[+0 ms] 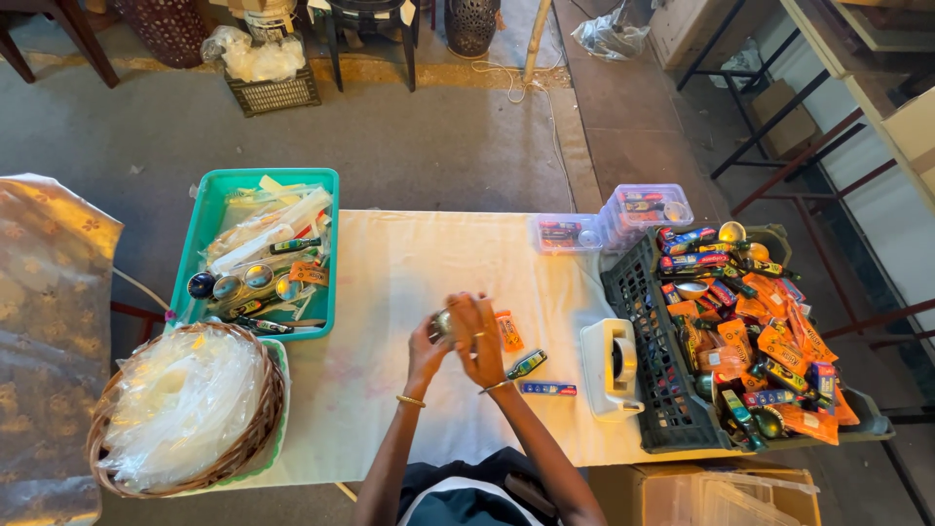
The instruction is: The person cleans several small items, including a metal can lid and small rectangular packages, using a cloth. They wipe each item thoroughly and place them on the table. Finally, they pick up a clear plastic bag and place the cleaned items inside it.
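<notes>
Tin [443, 324] sits at table [409, 263] centre, gripped between my left hand [427, 349] and right hand [477, 341], both clenched on it for steadiness. Orange packet [508, 331], bottle [527, 364] lie at 3 o'clock, within reach.

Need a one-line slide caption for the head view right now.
Both hands hold a small round tin over a cloth-covered table, between a teal tray and a dark crate of packets.
</notes>
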